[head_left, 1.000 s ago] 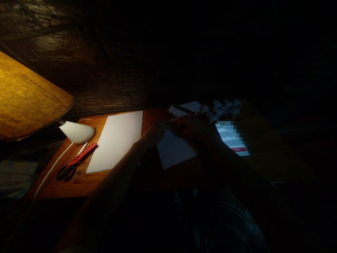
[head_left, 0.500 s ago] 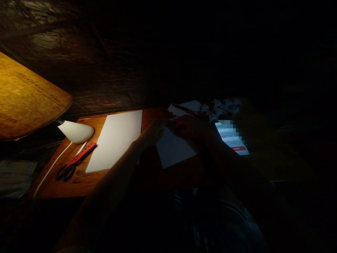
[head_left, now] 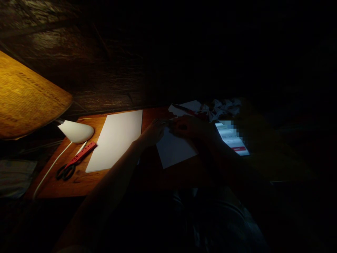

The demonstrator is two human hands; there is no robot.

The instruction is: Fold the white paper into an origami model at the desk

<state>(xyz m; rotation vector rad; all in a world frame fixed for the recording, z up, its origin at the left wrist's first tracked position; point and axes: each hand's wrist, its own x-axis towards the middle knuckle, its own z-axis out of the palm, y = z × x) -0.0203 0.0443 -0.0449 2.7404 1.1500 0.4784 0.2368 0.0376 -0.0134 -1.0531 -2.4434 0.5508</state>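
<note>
While left hand (head_left: 154,133) and right hand (head_left: 189,127) curl, fingers (head_left: 177,128) pinch white paper (head_left: 175,151).

The sheet of paper (head_left: 176,149) in the middle and the long sheet of paper (head_left: 114,140) look matt and smooth. The tabletop (head_left: 92,184) is wood with a soft shine. The lamp (head_left: 76,131) is smooth white plastic, and the scissors (head_left: 80,156) seem to have a red plastic cover, but the light is poor.
</note>
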